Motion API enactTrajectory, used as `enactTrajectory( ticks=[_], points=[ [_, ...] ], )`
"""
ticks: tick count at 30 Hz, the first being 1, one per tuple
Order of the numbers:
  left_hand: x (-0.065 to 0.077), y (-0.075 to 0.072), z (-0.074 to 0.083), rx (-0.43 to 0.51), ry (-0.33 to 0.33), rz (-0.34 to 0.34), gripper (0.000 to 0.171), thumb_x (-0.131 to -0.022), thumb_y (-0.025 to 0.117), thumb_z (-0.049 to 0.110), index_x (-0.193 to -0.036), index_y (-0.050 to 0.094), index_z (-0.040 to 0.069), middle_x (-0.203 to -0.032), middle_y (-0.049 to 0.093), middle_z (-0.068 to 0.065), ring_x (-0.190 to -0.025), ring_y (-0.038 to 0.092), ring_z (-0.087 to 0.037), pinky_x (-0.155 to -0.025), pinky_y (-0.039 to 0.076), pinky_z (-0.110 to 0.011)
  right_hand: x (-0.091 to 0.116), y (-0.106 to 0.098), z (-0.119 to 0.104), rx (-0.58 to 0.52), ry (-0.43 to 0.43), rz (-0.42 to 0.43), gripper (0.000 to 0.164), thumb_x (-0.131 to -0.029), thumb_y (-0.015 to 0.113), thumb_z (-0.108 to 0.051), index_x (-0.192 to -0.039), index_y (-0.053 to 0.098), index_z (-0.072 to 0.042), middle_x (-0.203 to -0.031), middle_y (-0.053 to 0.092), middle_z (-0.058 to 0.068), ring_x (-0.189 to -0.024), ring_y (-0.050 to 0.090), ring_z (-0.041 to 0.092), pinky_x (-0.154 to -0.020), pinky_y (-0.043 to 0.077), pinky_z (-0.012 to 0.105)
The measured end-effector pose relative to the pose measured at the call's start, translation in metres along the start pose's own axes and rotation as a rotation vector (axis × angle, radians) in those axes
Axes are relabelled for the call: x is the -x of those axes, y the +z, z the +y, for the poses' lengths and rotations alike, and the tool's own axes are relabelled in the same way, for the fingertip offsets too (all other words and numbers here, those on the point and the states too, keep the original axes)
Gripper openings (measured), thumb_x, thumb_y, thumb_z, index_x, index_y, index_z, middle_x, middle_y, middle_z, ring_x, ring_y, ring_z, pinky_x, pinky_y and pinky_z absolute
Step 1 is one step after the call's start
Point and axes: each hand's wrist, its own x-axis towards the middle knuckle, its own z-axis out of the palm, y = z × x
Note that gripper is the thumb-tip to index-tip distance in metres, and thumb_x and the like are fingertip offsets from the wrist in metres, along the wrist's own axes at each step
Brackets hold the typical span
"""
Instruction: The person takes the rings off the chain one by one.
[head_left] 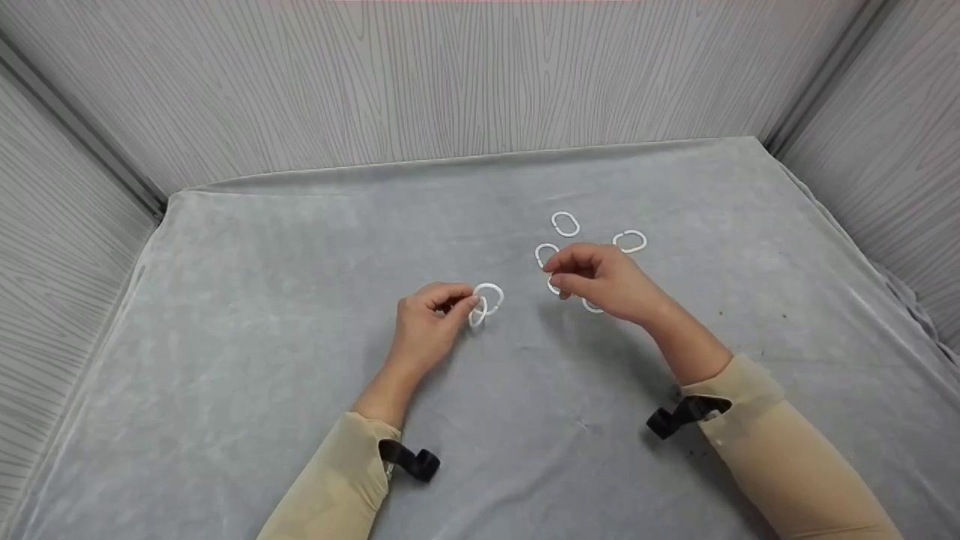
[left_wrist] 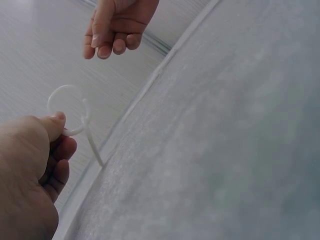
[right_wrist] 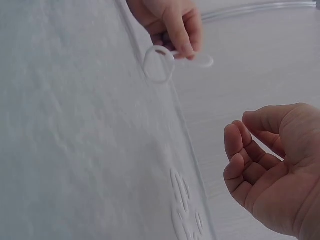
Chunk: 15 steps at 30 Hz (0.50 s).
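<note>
Between thumb and fingers, my left hand (head_left: 431, 322) pinches a white plastic oval link (left_wrist: 65, 86). Through it hangs a second white link (left_wrist: 94, 147), hooked to the first, above the cloth. My right hand (head_left: 604, 281) hovers to the right with loosely bent fingers, and the right wrist view shows nothing between thumb and fingertips. Below the right hand lie several more white links (right_wrist: 182, 192), some partly hidden by it in the head view. One link (head_left: 546, 245) shows just beyond its fingertips.
Two loose links lie farther back, one link (head_left: 565, 213) behind the right hand and another link (head_left: 630, 251) to its right. A wrinkled grey cloth (head_left: 300, 255) covers the table. Wood-grain panels (head_left: 480, 82) stand behind and on both sides.
</note>
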Motion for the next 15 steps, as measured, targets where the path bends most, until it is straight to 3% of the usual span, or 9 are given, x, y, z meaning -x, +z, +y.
enactTrajectory(
  ticks=[7,15],
  points=[
    [0.0,0.0,0.001,-0.009,0.011,-0.017,0.008,-0.094,0.083,0.01,-0.098,0.083,0.003,-0.09,0.077,0.0,-0.079,0.066,-0.014,-0.072,0.053,-0.023,-0.005,0.02,-0.005,0.007,-0.04,-0.042,0.018,-0.1,0.073,-0.008,-0.117,0.076,-0.003,-0.099,0.07,0.024,-0.082,0.069,0.023,-0.073,0.056,0.034],
    [0.0,0.0,0.001,-0.008,0.003,-0.038,0.01,-0.094,0.082,0.01,-0.1,0.082,0.001,-0.089,0.075,0.002,-0.079,0.065,-0.014,-0.072,0.052,-0.023,-0.007,0.032,-0.001,-0.029,-0.074,-0.066,0.023,-0.099,0.074,-0.009,-0.119,0.073,0.004,-0.096,0.07,0.024,-0.081,0.07,0.024,-0.074,0.056,0.036]
  ],
)
